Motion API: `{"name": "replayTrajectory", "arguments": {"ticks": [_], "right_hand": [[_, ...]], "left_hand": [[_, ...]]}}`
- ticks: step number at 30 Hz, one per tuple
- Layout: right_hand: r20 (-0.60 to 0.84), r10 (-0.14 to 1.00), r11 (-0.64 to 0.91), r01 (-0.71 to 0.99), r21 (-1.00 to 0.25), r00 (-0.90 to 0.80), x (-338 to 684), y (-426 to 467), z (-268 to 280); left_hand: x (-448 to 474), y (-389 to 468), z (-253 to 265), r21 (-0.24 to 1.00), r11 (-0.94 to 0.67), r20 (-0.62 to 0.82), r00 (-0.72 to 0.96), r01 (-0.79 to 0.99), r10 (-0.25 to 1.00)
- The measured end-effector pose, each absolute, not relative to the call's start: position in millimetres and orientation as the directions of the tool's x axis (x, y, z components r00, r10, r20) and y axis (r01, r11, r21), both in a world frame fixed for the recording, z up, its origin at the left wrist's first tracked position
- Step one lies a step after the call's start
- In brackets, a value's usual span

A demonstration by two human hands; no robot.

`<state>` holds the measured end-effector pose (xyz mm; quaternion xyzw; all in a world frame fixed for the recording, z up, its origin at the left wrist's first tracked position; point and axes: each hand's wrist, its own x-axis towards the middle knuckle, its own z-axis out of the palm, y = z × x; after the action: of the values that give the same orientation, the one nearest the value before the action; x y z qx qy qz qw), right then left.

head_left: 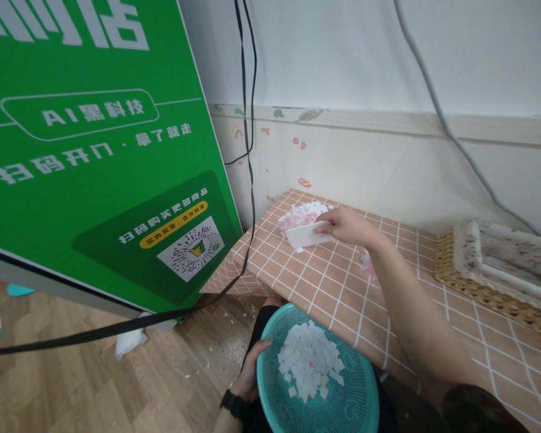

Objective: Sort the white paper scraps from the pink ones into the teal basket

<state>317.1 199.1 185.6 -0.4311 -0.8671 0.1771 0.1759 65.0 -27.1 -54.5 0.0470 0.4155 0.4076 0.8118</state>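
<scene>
My right hand [342, 224] grips a flat white card [309, 235], held on edge over the table. Behind the card lies a pile of small white and pink paper pieces [297, 213], and a loose piece rests by its lower edge. On my lap, below the table's edge, a teal plastic basket [360, 385] holds a heap of small white paper squares [309, 358]. My left hand [251, 370] is closed on the basket's left rim, thumb on top; its other fingers are hidden. A smaller pink and white pile [368, 263] shows partly behind my right forearm.
A brown checked cloth covers the table [324, 294]. At the right stands a woven basket [460, 270] with a fabric lining. A green sign panel [94, 150] fills the left. A black cable [247, 252] hangs across the table's left corner. Paper scraps dot the wooden floor [175, 385].
</scene>
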Motion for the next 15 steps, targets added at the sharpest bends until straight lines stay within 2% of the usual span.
{"name": "replayTrajectory", "arguments": {"ticks": [6, 11, 15], "right_hand": [[0.145, 0.804, 0.569, 0.676, -0.468, -0.577, 318, 196, 192], [0.031, 0.795, 0.549, 0.696, -0.463, -0.606, 330, 193, 199], [0.073, 0.845, 0.501, 0.735, -0.457, -0.53, 348, 194, 203]], "left_hand": [[64, -27, -61, 0.415, 0.668, -0.628, 0.336, -0.618, 0.701], [64, -27, -59, 0.42, 0.664, -0.637, 0.321, -0.618, 0.701], [64, -28, -58, 0.418, 0.656, -0.615, 0.335, -0.629, 0.714]]}}
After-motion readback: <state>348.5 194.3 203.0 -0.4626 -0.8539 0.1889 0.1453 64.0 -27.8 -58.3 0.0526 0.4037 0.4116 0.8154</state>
